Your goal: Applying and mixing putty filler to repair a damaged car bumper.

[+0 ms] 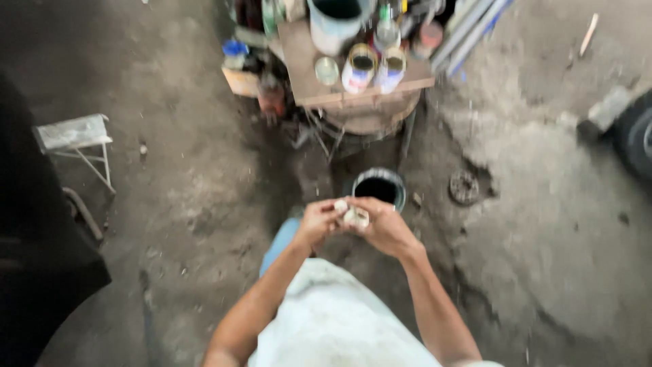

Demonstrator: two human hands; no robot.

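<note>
My left hand (318,221) and my right hand (384,225) meet in front of me at the frame's centre. Together they hold a small pale, crumpled object (354,217), possibly a rag or wad of paper; the blur hides what it is. Both hands have their fingers curled around it. Just beyond the hands a round can of dark liquid (378,187) stands on the dirt floor.
A low wooden stand (319,87) at the top carries several open tins and a large pale bucket (334,24). A small white metal stool (75,134) stands at left, a dark mass along the left edge. A tyre (637,136) shows at right, a round metal disc (464,187) on the floor.
</note>
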